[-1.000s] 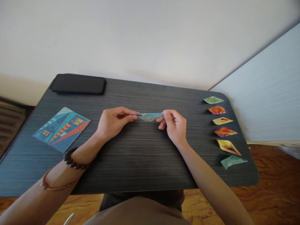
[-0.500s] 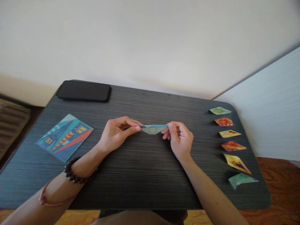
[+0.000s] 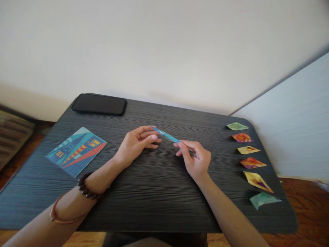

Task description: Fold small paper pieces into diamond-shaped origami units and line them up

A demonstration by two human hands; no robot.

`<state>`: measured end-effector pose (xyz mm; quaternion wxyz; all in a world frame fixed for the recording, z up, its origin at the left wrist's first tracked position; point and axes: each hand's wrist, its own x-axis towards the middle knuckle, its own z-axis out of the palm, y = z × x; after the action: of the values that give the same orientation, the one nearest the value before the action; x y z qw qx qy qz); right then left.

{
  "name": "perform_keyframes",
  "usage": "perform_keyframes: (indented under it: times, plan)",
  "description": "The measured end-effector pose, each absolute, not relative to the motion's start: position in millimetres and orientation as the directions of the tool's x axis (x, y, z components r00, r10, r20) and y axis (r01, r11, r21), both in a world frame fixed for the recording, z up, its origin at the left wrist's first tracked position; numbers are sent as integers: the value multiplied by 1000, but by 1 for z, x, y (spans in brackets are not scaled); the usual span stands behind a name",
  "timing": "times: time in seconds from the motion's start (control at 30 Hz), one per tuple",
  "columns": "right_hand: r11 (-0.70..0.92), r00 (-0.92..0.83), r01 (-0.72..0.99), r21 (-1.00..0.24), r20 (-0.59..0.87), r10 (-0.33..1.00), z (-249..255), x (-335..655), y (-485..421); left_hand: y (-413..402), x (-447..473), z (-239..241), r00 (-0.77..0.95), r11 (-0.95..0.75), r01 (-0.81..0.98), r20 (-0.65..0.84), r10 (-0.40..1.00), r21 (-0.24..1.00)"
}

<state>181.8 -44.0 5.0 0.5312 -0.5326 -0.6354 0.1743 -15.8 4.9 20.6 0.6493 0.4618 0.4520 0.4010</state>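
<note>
A narrow folded piece of blue paper (image 3: 167, 135) is held above the middle of the table, slanting down from left to right and seen almost edge-on. Its right end is pinched between the thumb and fingers of my right hand (image 3: 196, 157). My left hand (image 3: 136, 144) is at the other end with thumb and fingers apart; the paper's tip lies by the index fingertip, and whether they touch is hard to see. Left of that hand, a square sheet of patterned blue, orange and red paper (image 3: 77, 151) lies flat.
A black phone-like slab (image 3: 99, 104) lies at the table's back left. Several small folded papers form a column along the right side, among them a green one (image 3: 236, 126), an orange one (image 3: 253, 163) and a teal one (image 3: 264, 200). A wall rises behind the dark table (image 3: 154, 202).
The folded paper has gone from level to slanted, its left end raised. My left thumb has come off it and those fingers have spread; my right hand keeps its pinch. The view has shifted slightly.
</note>
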Motion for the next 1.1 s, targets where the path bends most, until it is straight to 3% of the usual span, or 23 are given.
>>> perform_keyframes:
  times: [0.13,0.27,0.43,0.6,0.97,1.1]
  plan:
    - [461,11,658,-595,620,784,4,180,-46,-8,-2,22,421,403,-180,-300,856,897]
    - [530,-108,677,-511,643,758,3,177,-49,-12,4,21,389,408,-245,-296,872,880]
    - [571,-198,527,-629,563,802,11,176,-54,-10,2,19,367,341,-266,-232,901,902]
    - [451,-181,463,-763,416,891,15,177,-56,-11,2,22,432,335,-166,-237,870,927]
    - [248,-160,395,-885,199,967,9,177,-49,-9,2,19,434,316,-136,-230,871,939]
    - [239,-121,451,-860,206,971,9,178,-48,-7,-3,13,446,251,-97,-184,876,963]
